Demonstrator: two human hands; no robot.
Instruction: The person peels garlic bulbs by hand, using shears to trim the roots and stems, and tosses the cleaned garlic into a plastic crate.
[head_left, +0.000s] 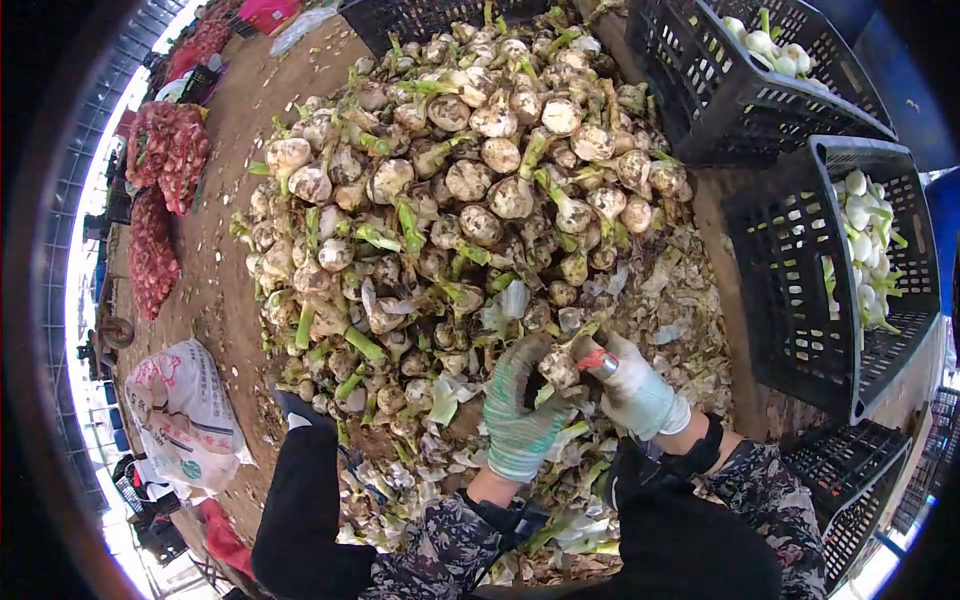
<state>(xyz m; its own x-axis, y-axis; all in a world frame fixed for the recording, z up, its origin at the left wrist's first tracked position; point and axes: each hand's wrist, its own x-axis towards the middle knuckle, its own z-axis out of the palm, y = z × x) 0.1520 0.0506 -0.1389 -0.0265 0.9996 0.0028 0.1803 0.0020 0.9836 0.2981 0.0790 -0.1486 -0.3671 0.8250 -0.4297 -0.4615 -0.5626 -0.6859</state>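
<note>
Low in the middle of the head view, my left hand (520, 418), in a white and green glove with dirty fingertips, is closed around a soiled garlic bulb (560, 368). My right hand (640, 390), gloved as well, is bent against the right side of that same bulb. On its thumb side sits a red piece with a metal band (600, 362); whether it is a blade or a finger cover I cannot make out. Just beyond both hands rises a large heap of garlic bulbs (480, 180) with cut green stems. Loose peeled skins (580, 530) lie beneath my hands.
At the right stand black crates (790, 270) holding cleaned white bulbs (866, 245). Lower right is another black crate (845, 465). Red mesh sacks (165, 155) and a white woven bag (185, 415) are on the left. My knee (305, 490) borders the heap.
</note>
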